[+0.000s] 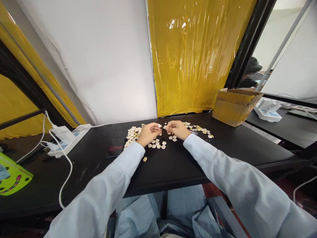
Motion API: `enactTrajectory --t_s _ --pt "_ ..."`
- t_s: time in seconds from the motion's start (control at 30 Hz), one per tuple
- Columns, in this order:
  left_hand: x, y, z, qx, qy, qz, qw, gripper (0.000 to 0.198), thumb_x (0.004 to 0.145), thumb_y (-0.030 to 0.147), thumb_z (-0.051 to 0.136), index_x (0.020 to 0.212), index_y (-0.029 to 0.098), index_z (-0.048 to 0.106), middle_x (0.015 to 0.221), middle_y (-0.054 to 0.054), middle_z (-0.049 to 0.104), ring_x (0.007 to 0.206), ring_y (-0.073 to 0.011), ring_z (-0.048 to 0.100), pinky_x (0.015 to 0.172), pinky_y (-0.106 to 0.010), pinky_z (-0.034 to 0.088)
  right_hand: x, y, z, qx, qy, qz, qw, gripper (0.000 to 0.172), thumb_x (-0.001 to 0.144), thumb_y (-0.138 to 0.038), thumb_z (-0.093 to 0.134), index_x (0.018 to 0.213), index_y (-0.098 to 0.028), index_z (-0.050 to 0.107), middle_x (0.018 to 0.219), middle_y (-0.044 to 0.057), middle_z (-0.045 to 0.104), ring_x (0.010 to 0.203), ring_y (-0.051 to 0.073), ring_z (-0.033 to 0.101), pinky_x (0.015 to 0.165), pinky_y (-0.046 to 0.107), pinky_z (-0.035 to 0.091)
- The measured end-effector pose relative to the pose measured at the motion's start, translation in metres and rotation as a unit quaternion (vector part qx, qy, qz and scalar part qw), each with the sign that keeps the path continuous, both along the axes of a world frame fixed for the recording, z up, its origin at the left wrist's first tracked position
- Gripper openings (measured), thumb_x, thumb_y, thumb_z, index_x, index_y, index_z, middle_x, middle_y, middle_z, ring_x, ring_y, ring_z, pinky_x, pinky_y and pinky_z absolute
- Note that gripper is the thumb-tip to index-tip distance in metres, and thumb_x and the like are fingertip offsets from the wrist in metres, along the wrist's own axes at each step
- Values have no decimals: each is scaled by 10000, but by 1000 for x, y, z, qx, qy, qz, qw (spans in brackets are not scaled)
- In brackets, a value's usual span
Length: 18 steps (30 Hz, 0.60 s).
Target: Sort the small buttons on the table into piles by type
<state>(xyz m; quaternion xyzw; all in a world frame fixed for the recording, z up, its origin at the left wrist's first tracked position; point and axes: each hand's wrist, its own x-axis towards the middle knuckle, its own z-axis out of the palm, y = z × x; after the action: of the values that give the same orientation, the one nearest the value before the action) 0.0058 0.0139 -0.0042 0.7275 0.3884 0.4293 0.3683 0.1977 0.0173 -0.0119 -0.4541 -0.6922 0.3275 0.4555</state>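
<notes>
My left hand [149, 133] and my right hand [178, 130] are held close together over a black table [168, 165], a small gap between their fingertips. Thumb and fingers are pinched together on both. A small white patch shows at the left fingertips; whether it is a held piece I cannot tell. What the right fingers pinch, if anything, is too small to make out. A pile of small flat cream pieces with dark holes [131, 135] lies beside the left hand. Loose pieces [157, 144] lie below the hands, and others [201, 130] right of the right hand. A single yellowish piece [145, 159] sits nearer the front edge.
At the back right stands an open cardboard box [231, 107]. To the left are a white power strip [71, 140] with cables and a bright green object [15, 175]. A yellow plastic sheet [193, 59] hangs behind the table. A person [251, 71] is beyond the right-hand frame.
</notes>
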Motion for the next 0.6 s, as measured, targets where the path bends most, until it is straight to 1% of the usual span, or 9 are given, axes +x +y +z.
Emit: enactTrajectory --t_s 0.1,0.17,0.23,0.4,0.47,0.6 --pt "-5 6 -6 70 79 14 994 206 687 145 644 893 145 657 810 -63 719 772 -180 684 746 -324 552 8 4 -1 41 -125 -75 988 98 726 -193 599 657 -153 657 656 44 674 624 149 602 619 256 457" --pt "-5 8 -9 98 111 10 989 168 710 149 620 872 152 664 822 -58 722 772 -175 680 733 -311 546 11 5 -3 44 -186 -91 977 103 715 -181 613 635 -161 674 669 44 687 635 151 603 622 249 451" --pt "-5 8 -9 111 131 10 985 146 733 157 605 864 157 669 840 -54 723 770 -171 675 724 -300 536 13 6 -5 35 -215 -89 972 94 702 -170 629 626 -169 684 672 39 693 630 145 601 614 236 447" --pt "-3 0 -2 153 185 35 970 146 750 166 606 875 174 682 865 -32 711 763 -162 639 743 -296 499 12 3 -2 12 -221 -105 969 35 688 -188 657 675 -165 680 676 39 691 600 137 597 569 228 433" --pt "-4 -2 1 179 212 14 960 154 754 189 622 893 179 686 883 -35 695 790 -167 624 760 -303 488 12 2 0 17 -206 -92 974 36 694 -188 650 693 -159 671 677 38 688 599 136 600 573 228 438" --pt "-4 -4 2 217 269 -59 936 164 764 225 638 909 179 700 918 -63 657 884 -198 594 816 -332 472 9 -1 1 30 -179 -41 983 46 697 -179 642 719 -150 670 681 33 681 597 128 596 572 222 447"
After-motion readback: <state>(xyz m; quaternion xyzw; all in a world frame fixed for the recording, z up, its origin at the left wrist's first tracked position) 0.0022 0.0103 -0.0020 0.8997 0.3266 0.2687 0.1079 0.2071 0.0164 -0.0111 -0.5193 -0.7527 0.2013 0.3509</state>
